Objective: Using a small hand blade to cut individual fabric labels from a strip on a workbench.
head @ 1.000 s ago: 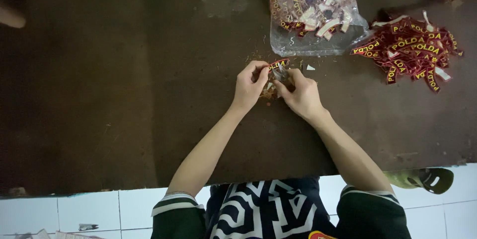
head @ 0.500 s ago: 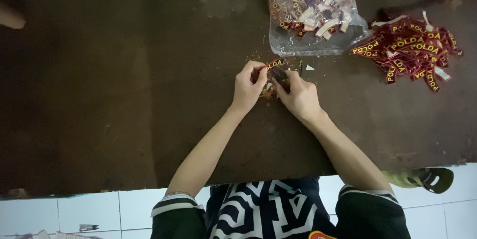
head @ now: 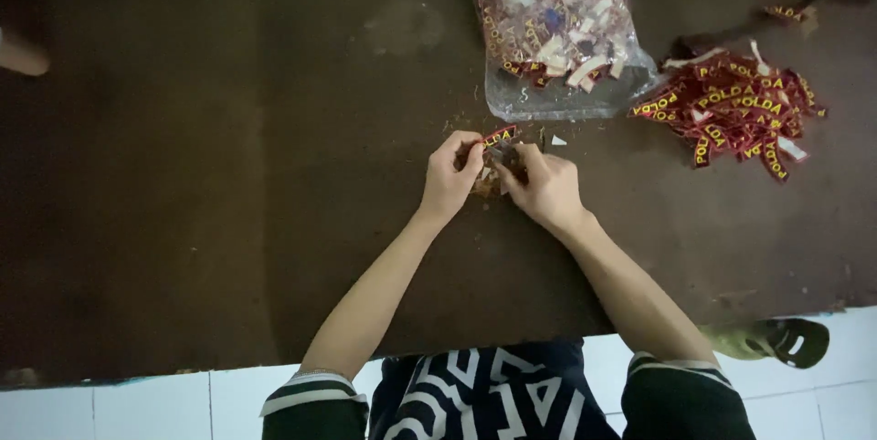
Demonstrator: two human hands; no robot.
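Little changed: left hand [head: 452,177] and right hand [head: 545,186] still pinch closed on the red label [head: 501,137] between them.

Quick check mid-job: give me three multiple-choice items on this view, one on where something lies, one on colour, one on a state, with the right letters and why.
1. Where does the loose pile of labels lie relative to the clear plastic bag?
A. To its left
B. To its right
C. Underneath it

2. What colours is the small label at the fingertips?
A. Red with yellow lettering
B. Blue with white lettering
C. Plain green

3. How are the two hands placed?
A. Both resting at the table's near edge
B. One on the bag, one in the lap
C. Both together on the small label

Answers: 1 B, the pile sits on the dark table right of the bag. 2 A, the strip shows red with yellow letters. 3 C, the left hand and right hand meet at the label, fingers pinched around it.
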